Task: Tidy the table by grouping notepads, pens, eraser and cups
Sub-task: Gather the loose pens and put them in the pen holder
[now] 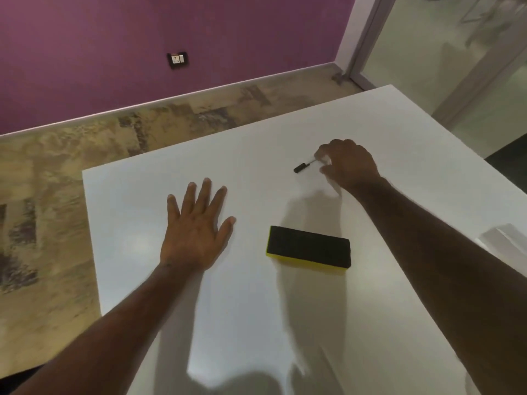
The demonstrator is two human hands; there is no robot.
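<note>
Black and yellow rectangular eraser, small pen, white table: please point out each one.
Black and yellow rectangular eraser (309, 246): head view, black top face.
Small pen with black cap (300, 167): head view, the cap.
White table (251, 309): head view, bare surface.

Most of the pen (302, 166) hidden under the curled fingers of the right hand (349, 163); only the dark end showing, blurred. Whether gripped or merely touched: cannot tell. Pale object (504, 238) at the table's (256, 138) right edge cut off by the frame, unidentifiable. Wall socket (177, 60) too small to read.
</note>
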